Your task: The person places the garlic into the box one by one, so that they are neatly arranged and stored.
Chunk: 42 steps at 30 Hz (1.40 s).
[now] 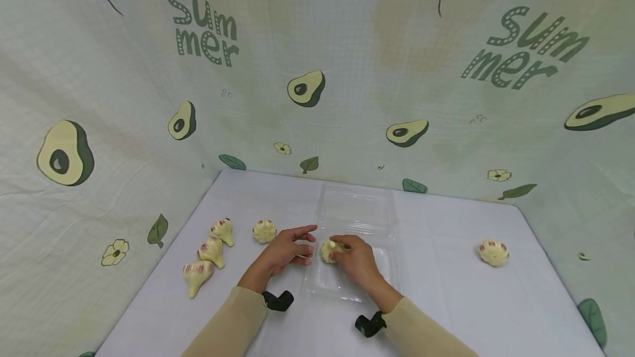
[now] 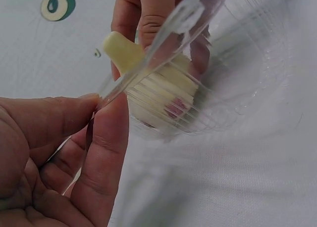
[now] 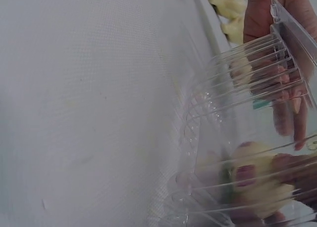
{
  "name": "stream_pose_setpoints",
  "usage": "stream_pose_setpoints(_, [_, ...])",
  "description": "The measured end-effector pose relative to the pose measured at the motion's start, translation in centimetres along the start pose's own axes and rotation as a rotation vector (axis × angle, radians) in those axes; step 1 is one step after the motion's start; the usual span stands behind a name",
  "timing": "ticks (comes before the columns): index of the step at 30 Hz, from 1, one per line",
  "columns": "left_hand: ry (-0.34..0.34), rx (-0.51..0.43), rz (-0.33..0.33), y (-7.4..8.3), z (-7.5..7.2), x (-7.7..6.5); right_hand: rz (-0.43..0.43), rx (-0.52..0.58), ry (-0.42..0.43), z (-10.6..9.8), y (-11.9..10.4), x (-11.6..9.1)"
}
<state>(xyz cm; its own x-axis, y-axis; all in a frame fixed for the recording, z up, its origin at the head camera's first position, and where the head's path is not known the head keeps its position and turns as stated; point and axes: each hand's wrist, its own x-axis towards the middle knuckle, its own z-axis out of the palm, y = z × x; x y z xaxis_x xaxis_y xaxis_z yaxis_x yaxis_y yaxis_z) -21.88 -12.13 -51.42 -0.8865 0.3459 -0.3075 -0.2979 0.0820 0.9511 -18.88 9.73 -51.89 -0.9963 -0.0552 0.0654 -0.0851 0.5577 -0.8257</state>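
Observation:
A clear plastic clamshell container [image 1: 337, 288] lies on the table with its ribbed lid [image 1: 356, 206] folded back behind it. My left hand [image 1: 284, 251] pinches the container's left rim between thumb and finger, as the left wrist view shows. Inside the base, my right hand [image 1: 361, 264] holds a garlic bulb [image 1: 326, 252], cream with purple-red patches, by its fingertips. The bulb's stem [image 2: 121, 49] tilts up toward the left hand. Through the ribbed wall, the right wrist view shows the same bulb [image 3: 250, 180] partly covered by fingers.
Left on the white table [image 1: 446, 313] lie three garlic bulbs [image 1: 210, 251] in a slanting row. Another bulb [image 1: 264, 231] sits just beyond the left hand, and one [image 1: 493, 252] is far right. A printed cloth [image 1: 347, 43] hangs around the table's back and sides.

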Motion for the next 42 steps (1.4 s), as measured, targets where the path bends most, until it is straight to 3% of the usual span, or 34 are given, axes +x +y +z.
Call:
stream_pose_setpoints(6, [-0.006, 0.002, -0.004, -0.04, -0.03, -0.04, 0.043, 0.026, -0.041, 0.02, 0.11, 0.09])
stream_pose_setpoints(42, [-0.035, -0.042, 0.002, -0.36, -0.24, 0.07, 0.005, 0.052, -0.024, -0.12, 0.16, 0.23])
